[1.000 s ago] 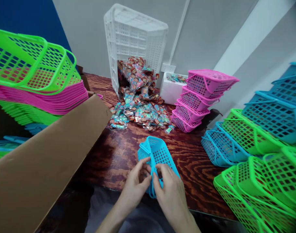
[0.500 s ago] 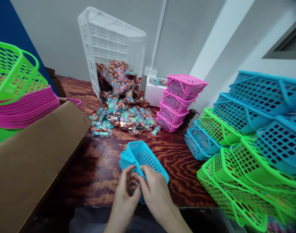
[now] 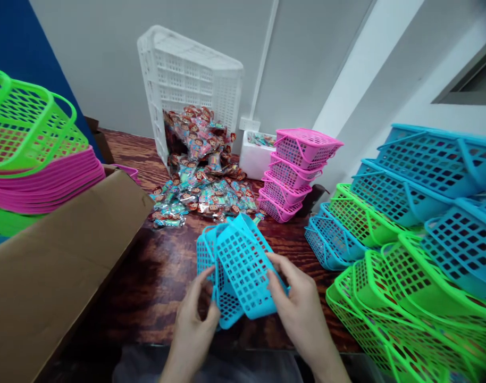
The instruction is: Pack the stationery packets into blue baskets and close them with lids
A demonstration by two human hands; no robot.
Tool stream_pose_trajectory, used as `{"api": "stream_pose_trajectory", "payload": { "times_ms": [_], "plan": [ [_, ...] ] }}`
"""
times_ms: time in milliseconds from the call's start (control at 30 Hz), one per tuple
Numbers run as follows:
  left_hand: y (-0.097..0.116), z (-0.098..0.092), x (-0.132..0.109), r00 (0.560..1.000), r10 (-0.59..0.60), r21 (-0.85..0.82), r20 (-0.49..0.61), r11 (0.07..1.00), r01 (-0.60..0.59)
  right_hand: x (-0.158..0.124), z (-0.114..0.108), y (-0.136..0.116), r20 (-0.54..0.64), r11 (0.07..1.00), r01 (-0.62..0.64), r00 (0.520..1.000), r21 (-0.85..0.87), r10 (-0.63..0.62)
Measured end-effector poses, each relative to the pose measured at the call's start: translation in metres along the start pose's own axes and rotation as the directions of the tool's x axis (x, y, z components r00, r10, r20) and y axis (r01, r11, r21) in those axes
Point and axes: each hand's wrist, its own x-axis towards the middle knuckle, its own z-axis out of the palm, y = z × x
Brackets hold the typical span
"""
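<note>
Two small blue plastic baskets with lattice walls are at the front of the table. One is the right-hand basket (image 3: 246, 268), tilted up with its side facing me. My right hand (image 3: 296, 300) grips it by its right edge, thumb on the near side. Behind and to its left is the other blue basket (image 3: 206, 247), partly hidden by the first. My left hand (image 3: 197, 308) pinches this one at its near left edge, fingers curled around the rim. Beyond them lies a heap of small clear packets with doll-like figures (image 3: 207, 194).
A white crate (image 3: 187, 58) lies on its side, spilling packets. A white foam box (image 3: 253, 159) and stacked pink baskets (image 3: 286, 189) stand behind. Filled blue baskets (image 3: 418, 165) and green baskets (image 3: 370, 314) pile up at right. A cardboard box (image 3: 75, 255) and nested baskets (image 3: 39, 181) occupy the left.
The baskets were together, one inside or against the other. Now the right-hand one is tilted and partly separated, and my hands have moved apart. The view has shifted slightly.
</note>
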Motion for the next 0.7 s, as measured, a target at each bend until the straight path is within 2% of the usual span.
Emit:
{"api": "stream_pose_trajectory", "payload": {
  "times_ms": [100, 200, 300, 400, 467, 567, 700],
  "plan": [
    [0.002, -0.027, 0.015, 0.991, -0.118, -0.162, -0.066, 0.981, 0.106, 0.006, -0.023, 0.010, -0.099, 0.991, 0.070, 0.992, -0.116, -0.081],
    [-0.001, -0.060, 0.026, 0.958, -0.255, -0.278, -0.130, 0.937, 0.212, 0.007, -0.031, 0.038, -0.232, 0.936, 0.070, 0.960, -0.345, -0.157],
    [-0.011, -0.091, 0.032, 0.913, -0.367, -0.351, -0.180, 0.891, 0.289, 0.007, -0.019, 0.079, -0.242, 0.810, 0.078, 0.934, -0.581, -0.264],
    [-0.026, -0.114, 0.039, 0.880, -0.413, -0.387, -0.235, 0.870, 0.305, 0.009, 0.003, 0.119, -0.178, 0.717, 0.080, 0.944, -0.693, -0.277],
    [-0.033, -0.124, 0.045, 0.864, -0.419, -0.383, -0.279, 0.874, 0.300, 0.014, 0.016, 0.140, -0.135, 0.685, 0.077, 0.959, -0.724, -0.251],
    [-0.038, -0.133, 0.050, 0.878, -0.380, -0.318, -0.290, 0.904, 0.286, 0.023, 0.027, 0.161, -0.099, 0.658, 0.044, 0.979, -0.752, -0.179],
    [-0.044, -0.141, 0.055, 0.928, -0.301, -0.007, -0.221, 0.952, 0.307, 0.036, 0.031, 0.159, -0.188, 0.634, -0.079, 0.976, -0.770, -0.107]
  ]
}}
